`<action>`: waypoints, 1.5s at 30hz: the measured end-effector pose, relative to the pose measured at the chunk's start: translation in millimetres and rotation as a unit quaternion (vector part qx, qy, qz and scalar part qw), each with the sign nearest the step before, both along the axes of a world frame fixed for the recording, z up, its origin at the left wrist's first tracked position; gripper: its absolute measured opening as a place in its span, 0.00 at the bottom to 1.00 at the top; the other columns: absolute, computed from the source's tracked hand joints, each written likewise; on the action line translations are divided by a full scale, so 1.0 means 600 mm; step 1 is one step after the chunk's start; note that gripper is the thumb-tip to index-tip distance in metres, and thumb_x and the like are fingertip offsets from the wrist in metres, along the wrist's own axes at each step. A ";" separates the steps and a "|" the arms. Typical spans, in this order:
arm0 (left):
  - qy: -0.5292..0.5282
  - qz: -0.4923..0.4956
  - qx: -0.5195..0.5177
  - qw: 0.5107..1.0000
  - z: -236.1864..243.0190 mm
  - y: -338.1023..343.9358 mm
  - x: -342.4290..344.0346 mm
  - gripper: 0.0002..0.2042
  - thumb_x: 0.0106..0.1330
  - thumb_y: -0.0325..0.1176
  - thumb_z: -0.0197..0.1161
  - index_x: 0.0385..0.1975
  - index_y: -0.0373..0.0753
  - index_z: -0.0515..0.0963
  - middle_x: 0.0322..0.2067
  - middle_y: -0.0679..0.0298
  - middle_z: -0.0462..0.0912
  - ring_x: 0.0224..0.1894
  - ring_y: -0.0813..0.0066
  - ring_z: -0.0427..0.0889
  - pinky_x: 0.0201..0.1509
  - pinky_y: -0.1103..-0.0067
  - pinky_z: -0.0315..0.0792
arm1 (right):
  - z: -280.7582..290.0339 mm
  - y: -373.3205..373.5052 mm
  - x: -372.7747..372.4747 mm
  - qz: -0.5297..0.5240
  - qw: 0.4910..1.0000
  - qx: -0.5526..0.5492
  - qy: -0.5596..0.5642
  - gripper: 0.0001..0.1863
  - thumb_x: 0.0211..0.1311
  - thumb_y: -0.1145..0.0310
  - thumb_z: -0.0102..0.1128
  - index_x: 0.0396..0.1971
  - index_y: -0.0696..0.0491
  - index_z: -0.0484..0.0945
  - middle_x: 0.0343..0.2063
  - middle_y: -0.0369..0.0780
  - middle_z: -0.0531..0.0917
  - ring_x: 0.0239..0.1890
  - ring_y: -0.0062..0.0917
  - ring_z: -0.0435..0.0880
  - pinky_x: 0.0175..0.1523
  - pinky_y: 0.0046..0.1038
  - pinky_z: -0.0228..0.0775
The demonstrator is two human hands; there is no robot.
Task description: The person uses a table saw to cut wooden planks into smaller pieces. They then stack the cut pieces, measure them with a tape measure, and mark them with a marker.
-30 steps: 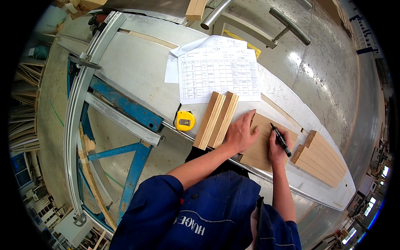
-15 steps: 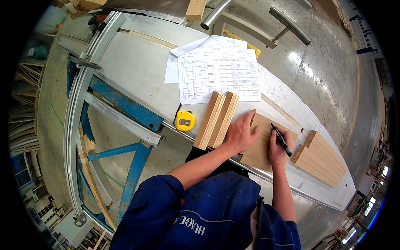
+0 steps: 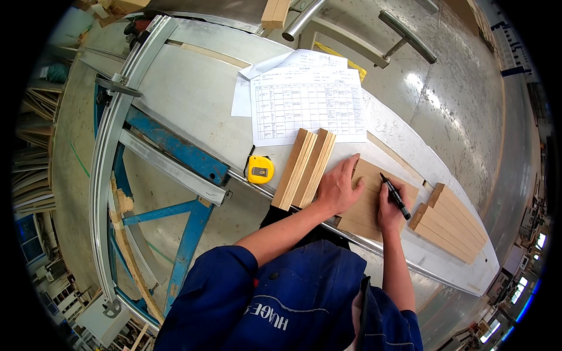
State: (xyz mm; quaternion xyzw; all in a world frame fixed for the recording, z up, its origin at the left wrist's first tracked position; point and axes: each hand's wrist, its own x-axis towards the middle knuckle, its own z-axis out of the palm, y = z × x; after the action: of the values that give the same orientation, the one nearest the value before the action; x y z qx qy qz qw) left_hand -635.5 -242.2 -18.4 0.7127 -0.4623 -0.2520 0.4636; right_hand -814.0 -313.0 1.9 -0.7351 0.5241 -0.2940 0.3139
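Note:
My right hand (image 3: 391, 206) is closed round a black marker pen (image 3: 396, 198), its tip down at the face of several wooden boards (image 3: 374, 181) laid side by side. Flat against the left edge of those boards rests my left hand (image 3: 339, 187), fingers stretched out and thumb apart, holding nothing. Just left of it, two plywood strips (image 3: 304, 169) lie slantwise, their layered edges showing. Their far ends overlap printed sheets of paper (image 3: 307, 105) with tables on them. A yellow tape measure (image 3: 260, 169) sits left of the strips.
More wooden strips (image 3: 451, 225) lie stacked to the right on the grey metal machine table (image 3: 193, 76). A metal rail (image 3: 126, 117) and blue frame (image 3: 175, 146) stand at left. Beyond the table are a metal bar (image 3: 407, 36) and a wood block (image 3: 274, 14).

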 end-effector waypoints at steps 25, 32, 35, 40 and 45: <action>0.000 0.003 -0.002 1.000 0.000 -0.002 0.000 0.30 0.66 0.36 0.67 0.67 0.34 0.68 0.54 0.45 0.82 0.52 0.44 0.84 0.54 0.60 0.80 | 0.009 -0.001 0.006 0.017 1.000 -0.009 0.013 0.10 0.65 0.72 0.70 0.43 0.58 0.84 0.30 0.41 0.87 0.31 0.22 0.83 0.42 0.26 0.76; -0.003 0.005 0.000 1.000 0.001 -0.001 0.000 0.30 0.66 0.36 0.67 0.67 0.35 0.68 0.54 0.45 0.82 0.52 0.44 0.84 0.54 0.60 0.80 | 0.005 -0.001 0.005 0.019 1.000 -0.005 0.011 0.10 0.64 0.72 0.71 0.43 0.59 0.84 0.30 0.41 0.87 0.31 0.22 0.83 0.42 0.26 0.76; -0.001 0.004 0.001 1.000 0.001 -0.001 0.000 0.30 0.66 0.36 0.67 0.67 0.35 0.68 0.54 0.46 0.82 0.52 0.45 0.84 0.53 0.60 0.80 | 0.002 -0.001 0.002 0.014 1.000 -0.001 0.012 0.10 0.65 0.72 0.70 0.43 0.59 0.84 0.30 0.41 0.87 0.31 0.21 0.83 0.42 0.25 0.76; -0.002 0.005 -0.002 1.000 0.001 -0.001 0.000 0.30 0.66 0.36 0.67 0.67 0.35 0.68 0.54 0.46 0.82 0.51 0.45 0.84 0.53 0.60 0.80 | -0.003 -0.002 0.000 0.016 1.000 -0.008 -0.002 0.10 0.65 0.73 0.70 0.43 0.59 0.83 0.31 0.40 0.87 0.32 0.20 0.82 0.42 0.25 0.76; -0.005 0.006 -0.006 1.000 0.001 -0.001 0.000 0.30 0.66 0.37 0.67 0.67 0.35 0.68 0.53 0.45 0.82 0.51 0.45 0.85 0.52 0.61 0.80 | -0.005 -0.002 -0.001 0.015 1.000 -0.001 -0.012 0.10 0.65 0.72 0.70 0.43 0.59 0.83 0.31 0.40 0.87 0.32 0.20 0.82 0.42 0.25 0.76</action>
State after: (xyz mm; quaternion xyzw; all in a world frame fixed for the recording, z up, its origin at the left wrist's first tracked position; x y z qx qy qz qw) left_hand -635.6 -242.5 -17.9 0.7141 -0.4616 -0.2430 0.4668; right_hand -814.7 -313.9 -1.0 -0.7394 0.5089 -0.2985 0.3244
